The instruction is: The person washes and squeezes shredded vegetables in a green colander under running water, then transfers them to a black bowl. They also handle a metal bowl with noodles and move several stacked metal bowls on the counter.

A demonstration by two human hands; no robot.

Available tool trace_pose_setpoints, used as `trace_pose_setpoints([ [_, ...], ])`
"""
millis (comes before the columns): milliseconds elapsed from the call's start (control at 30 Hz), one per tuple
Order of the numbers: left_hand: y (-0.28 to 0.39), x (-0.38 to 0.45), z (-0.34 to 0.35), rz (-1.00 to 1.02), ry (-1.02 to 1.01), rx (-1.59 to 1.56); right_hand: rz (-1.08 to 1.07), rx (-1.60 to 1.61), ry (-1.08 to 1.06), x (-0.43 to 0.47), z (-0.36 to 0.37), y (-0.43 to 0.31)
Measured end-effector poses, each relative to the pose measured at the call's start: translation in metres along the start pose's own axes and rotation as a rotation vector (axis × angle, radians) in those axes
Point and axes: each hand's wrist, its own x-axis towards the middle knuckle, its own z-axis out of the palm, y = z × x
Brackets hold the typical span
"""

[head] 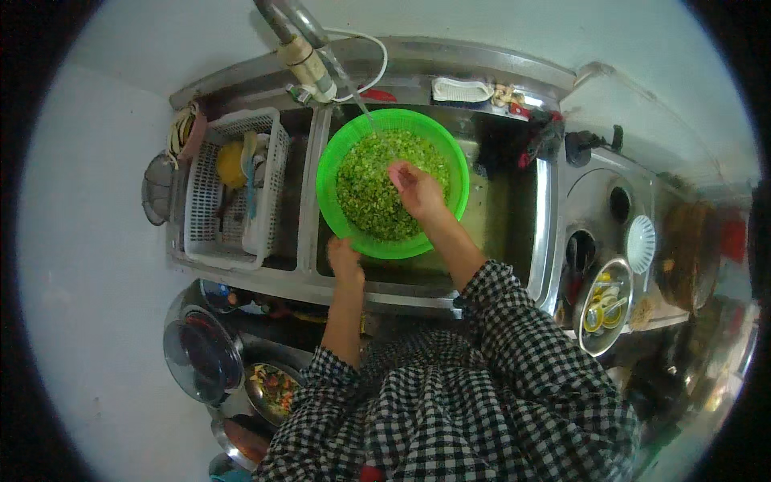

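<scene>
A bright green plastic colander (453,208) stands in the right basin of a stainless-steel sink, with finely chopped green vegetable (376,193) heaped inside. Water (355,90) runs from the faucet (307,27) onto the far part of the heap. My left hand (345,260) grips the colander's rim at its near left side. Over the chopped greens, right of the middle, my right hand (418,190) is loosely cupped with its fingertips pointing left. I see nothing held in it. Whether its fingers touch the greens is hard to tell.
Left of the colander, a white plastic basket (193,205) holds a yellow item and utensils. A white brush (462,90) lies on the back ledge; a dark cloth (545,138) hangs at the right corner. Further right is a metal bowl (629,301); lower left, a pan of food (272,388).
</scene>
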Motion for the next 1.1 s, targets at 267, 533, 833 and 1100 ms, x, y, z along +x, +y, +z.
trace_pose_setpoints([
  [267,0.036,0.029,0.146,0.023,-0.357,-0.255,-0.045,0.033,0.023,0.027,0.034,0.01],
  [533,0.011,0.099,0.121,0.704,-0.278,0.515,-0.597,-1.475,0.173,-0.004,0.0,-0.036],
  [833,0.008,0.098,0.117,0.444,-0.017,1.028,-0.522,-1.584,0.473,0.022,-0.044,-0.001],
  [1100,-0.012,0.093,0.119,0.755,-0.105,1.191,-0.414,-1.542,0.163,0.003,-0.022,-0.007],
])
